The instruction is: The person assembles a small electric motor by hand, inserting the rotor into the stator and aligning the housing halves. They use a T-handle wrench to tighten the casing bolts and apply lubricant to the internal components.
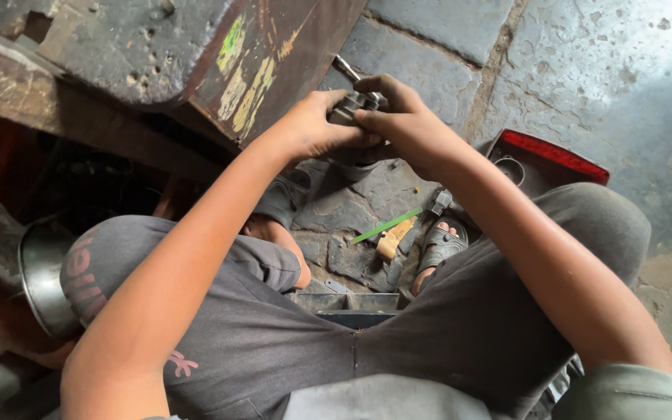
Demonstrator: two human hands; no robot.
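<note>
Both of my hands meet at the top middle of the head view around a small grey metal part (pixel 349 106). My left hand (pixel 310 124) grips its left side from below. My right hand (pixel 400 117) closes over its right side and top. A thin metal rod (pixel 346 68) sticks out beyond the part, toward a rusty, paint-stained metal block (pixel 274 58). Most of the part is hidden by my fingers.
I sit low with knees apart over a stone-slab floor (pixel 445 31). Between my sandalled feet lie a green strip (pixel 386 225) and a tan wooden piece (pixel 393 239). A red-edged dark object (pixel 554 155) lies at right, a steel bowl (pixel 40 280) at left.
</note>
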